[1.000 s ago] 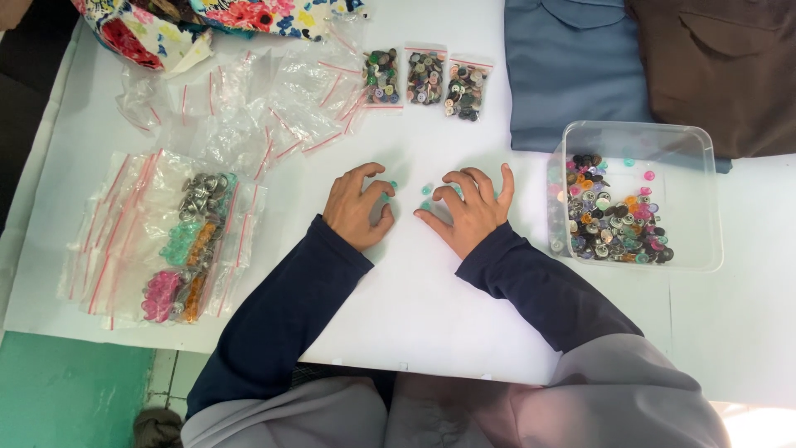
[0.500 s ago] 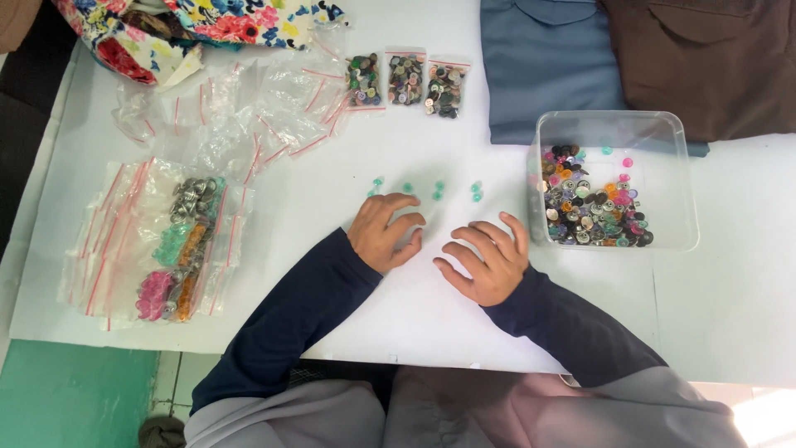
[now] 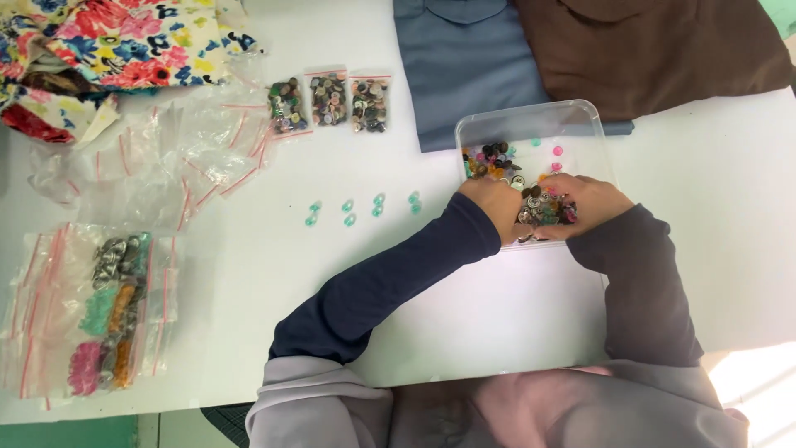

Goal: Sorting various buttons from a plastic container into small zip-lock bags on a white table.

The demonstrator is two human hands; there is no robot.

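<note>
White tabletop (image 3: 249, 274) carries all items. We see both hands inside the clear rectangular plastic tray (image 3: 531, 116) of mixed buttons (image 3: 497, 162), at its near edge. The left hand (image 3: 495, 205) and right hand (image 3: 584, 203) curl over the heap; whether either grip encloses buttons, we cannot tell. Eight small teal buttons (image 3: 362, 208) lie in pairs in a row left of the tray; most buttons remain unsorted there. Three small filled zip bags (image 3: 329, 102) sit further back. Empty clear zip bags (image 3: 166, 158) lie at left, with bags of sorted coloured buttons (image 3: 108, 315) nearer.
</note>
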